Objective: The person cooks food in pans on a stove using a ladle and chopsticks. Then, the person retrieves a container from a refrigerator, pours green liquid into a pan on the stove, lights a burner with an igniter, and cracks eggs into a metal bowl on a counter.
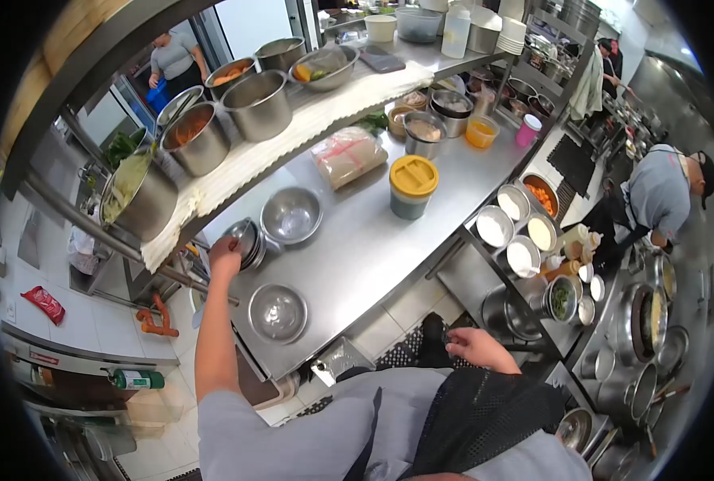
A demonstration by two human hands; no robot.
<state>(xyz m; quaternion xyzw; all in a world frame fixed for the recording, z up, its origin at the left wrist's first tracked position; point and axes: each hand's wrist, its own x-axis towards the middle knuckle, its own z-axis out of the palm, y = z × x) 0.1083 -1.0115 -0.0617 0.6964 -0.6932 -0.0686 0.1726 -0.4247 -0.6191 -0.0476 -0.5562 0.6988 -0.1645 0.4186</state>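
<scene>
While the left hand (226,255) is pinching the stacked bowls (250,240), the right hand (482,350) is hovering, its grip unclear.
The stacked bowls are sitting on the bench (345,272), beside another bowl (292,216).

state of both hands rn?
Left hand: at the rim of the stacked metal bowls; grip can't be told.
Right hand: loosely curled; whether it holds anything can't be told.

A professional-looking kitchen, as shown by the long stainless-steel counter (357,260) mid-frame, metal pots of food (203,154) at upper left, and pans (639,325) crowding the lower right.
</scene>
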